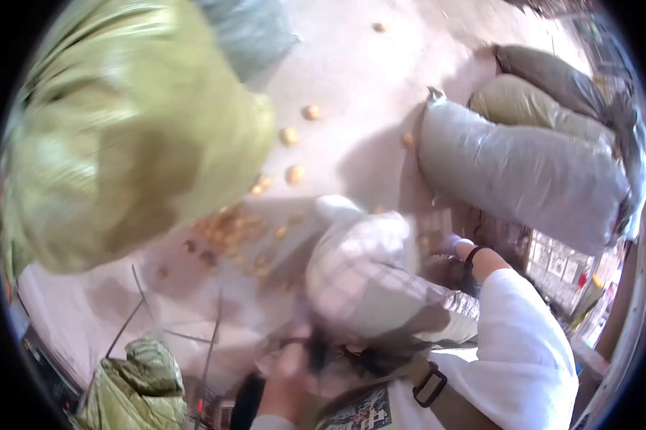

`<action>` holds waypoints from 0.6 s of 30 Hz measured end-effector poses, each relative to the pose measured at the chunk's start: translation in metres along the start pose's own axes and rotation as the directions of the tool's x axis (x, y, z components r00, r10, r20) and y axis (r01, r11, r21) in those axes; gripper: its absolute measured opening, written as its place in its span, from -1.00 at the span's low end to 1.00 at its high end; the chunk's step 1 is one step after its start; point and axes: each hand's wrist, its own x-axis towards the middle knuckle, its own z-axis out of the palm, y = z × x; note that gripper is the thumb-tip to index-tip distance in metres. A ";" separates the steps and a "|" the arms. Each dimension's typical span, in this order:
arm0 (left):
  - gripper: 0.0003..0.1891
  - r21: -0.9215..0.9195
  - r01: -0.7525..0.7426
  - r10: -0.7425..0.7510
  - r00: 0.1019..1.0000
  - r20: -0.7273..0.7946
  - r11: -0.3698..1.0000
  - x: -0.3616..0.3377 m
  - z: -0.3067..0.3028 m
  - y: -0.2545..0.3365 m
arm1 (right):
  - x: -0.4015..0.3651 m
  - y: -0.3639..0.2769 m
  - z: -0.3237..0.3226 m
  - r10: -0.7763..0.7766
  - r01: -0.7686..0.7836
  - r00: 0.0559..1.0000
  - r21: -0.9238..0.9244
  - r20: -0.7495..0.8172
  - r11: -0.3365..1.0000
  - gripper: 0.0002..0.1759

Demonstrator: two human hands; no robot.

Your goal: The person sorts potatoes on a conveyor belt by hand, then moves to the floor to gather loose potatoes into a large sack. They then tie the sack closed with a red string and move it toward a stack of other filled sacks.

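Observation:
My left hand (290,369) is low in the middle of the view, close to my body and beside dark, blurred material. Motion smears its fingers, so any grip cannot be made out. My right arm reaches forward past a pale checked cloth (359,265) that looks like clothing over a bent knee. At its end, beyond a dark wristband, only a small pale part of my right hand (459,246) shows; its fingers are hidden or blurred. Ahead of my left hand, several small round yellow-brown items (230,233), possibly potatoes, lie scattered on the floor.
A large, full yellow-green sack (136,136) stands at the left, with a grey sack (251,36) behind it. Stuffed sacks, including a silvery one (520,168), lie at the right. A crumpled green bag (140,383) and thin dark rods (212,344) are at lower left.

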 end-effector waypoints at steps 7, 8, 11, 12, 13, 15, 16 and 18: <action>-0.58 0.523 -0.469 0.271 0.870 0.412 0.712 0.084 0.064 -0.009 | 0.058 -0.002 0.105 -0.085 0.118 0.937 0.080 -0.339 0.990 -0.32; -0.59 0.538 -0.533 0.322 0.838 0.440 0.653 0.094 0.073 -0.015 | 0.061 -0.001 0.109 -0.103 0.142 0.917 0.075 -0.385 0.987 -0.34; -0.65 0.546 -0.669 0.470 0.743 0.476 0.505 0.117 0.090 -0.031 | 0.064 -0.034 0.084 -0.199 0.260 0.807 0.031 -0.556 0.965 -0.41; -0.66 0.550 -0.696 0.511 0.716 0.476 0.462 0.122 0.093 -0.036 | 0.060 -0.051 0.068 -0.240 0.311 0.755 0.011 -0.610 0.950 -0.43; -0.68 0.569 -0.684 0.508 0.725 0.464 0.456 0.122 0.094 -0.036 | 0.055 -0.067 0.053 -0.281 0.362 0.700 -0.014 -0.657 0.932 -0.45; -0.72 0.633 -0.628 0.457 0.773 0.440 0.453 0.113 0.092 -0.027 | 0.044 -0.101 0.029 -0.380 0.468 0.593 -0.080 -0.710 0.880 -0.48; -0.74 0.671 -0.590 0.413 0.803 0.429 0.449 0.108 0.091 -0.017 | 0.043 -0.120 0.023 -0.440 0.521 0.535 -0.129 -0.721 0.844 -0.50; -0.71 0.795 -0.515 0.297 0.851 0.433 0.319 0.105 0.085 -0.005 | 0.064 -0.148 0.027 -0.565 0.607 0.464 -0.220 -0.682 0.764 -0.51</action>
